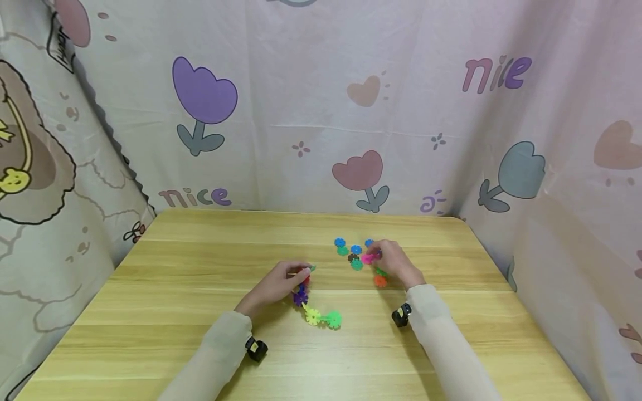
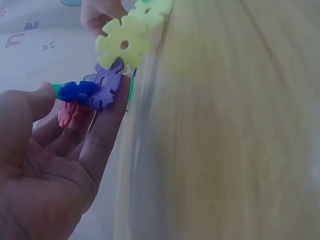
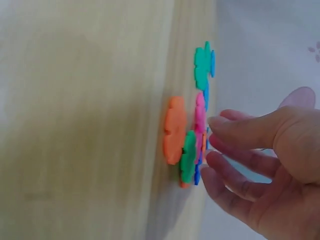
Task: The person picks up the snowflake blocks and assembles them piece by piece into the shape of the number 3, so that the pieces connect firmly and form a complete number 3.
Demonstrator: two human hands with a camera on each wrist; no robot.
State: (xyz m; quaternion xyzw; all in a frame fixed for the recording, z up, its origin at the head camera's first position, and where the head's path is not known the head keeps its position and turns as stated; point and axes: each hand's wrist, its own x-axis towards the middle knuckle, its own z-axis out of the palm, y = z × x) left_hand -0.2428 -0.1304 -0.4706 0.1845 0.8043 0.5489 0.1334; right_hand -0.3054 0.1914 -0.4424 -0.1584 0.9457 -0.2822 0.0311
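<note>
A chain of interlocking flower-shaped plastic discs hangs from my left hand [image 1: 281,283], whose thumb and fingers grip its upper end. Purple [image 2: 106,86], blue [image 2: 76,92] and red [image 2: 66,114] discs sit between the fingers in the left wrist view. From there the chain runs through a yellow disc [image 1: 313,317] to a bright green disc [image 1: 333,319] near me. Over the loose discs, my right hand [image 1: 395,262] has its fingers bent and parted, tips right at a pink disc [image 3: 200,112]. An orange disc [image 3: 175,131] and a green disc [image 3: 188,157] lie beside those fingertips.
Left of the right hand lie several loose discs, among them a blue disc [image 1: 340,242], a dark brown disc [image 1: 353,258] and a teal-green disc [image 1: 356,264]. The wooden table [image 1: 200,245] ends at a printed cloth backdrop [image 1: 281,111].
</note>
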